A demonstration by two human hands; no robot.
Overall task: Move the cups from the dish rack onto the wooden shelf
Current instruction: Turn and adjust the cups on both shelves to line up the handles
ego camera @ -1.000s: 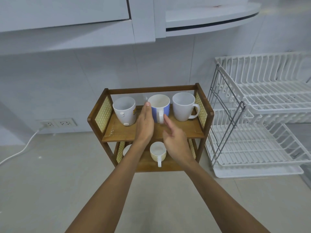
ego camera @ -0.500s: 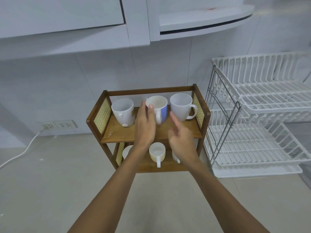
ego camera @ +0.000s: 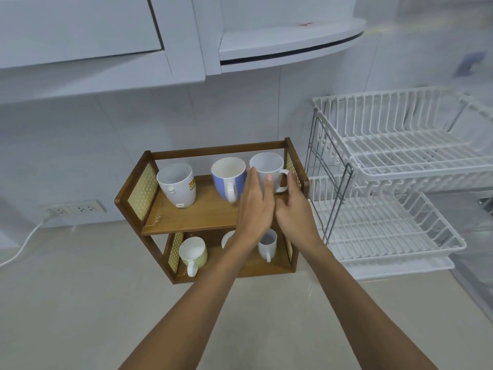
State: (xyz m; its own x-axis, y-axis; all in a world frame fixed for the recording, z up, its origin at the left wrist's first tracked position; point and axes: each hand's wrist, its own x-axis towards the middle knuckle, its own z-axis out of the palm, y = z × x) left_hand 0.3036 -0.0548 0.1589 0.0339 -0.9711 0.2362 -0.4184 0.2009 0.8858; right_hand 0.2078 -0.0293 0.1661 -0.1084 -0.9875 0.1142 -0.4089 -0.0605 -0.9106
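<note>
The wooden shelf (ego camera: 186,220) stands on the counter against the wall. Its top board carries a white mug with a sticker (ego camera: 177,184), a blue-and-white mug (ego camera: 228,174) and a plain white mug (ego camera: 266,166). On the lower board are a green-patterned cup (ego camera: 192,253), a small white cup (ego camera: 267,243) and a third cup mostly hidden behind my left wrist. My left hand (ego camera: 256,206) lies flat with its fingertips against the plain white mug's left side. My right hand (ego camera: 293,209) reaches up beside that mug's handle, fingers extended. The white two-tier dish rack (ego camera: 386,182) on the right holds no cups.
White wall cabinets and a curved shelf (ego camera: 288,41) hang above. Wall sockets (ego camera: 72,209) with a white cable sit at the left. A drip tray (ego camera: 400,268) lies under the rack. Pale countertop (ego camera: 80,303) stretches in front of the shelf.
Both hands have shifted right, from around the blue-and-white mug to either side of the plain white mug. The blue-and-white mug now stands free.
</note>
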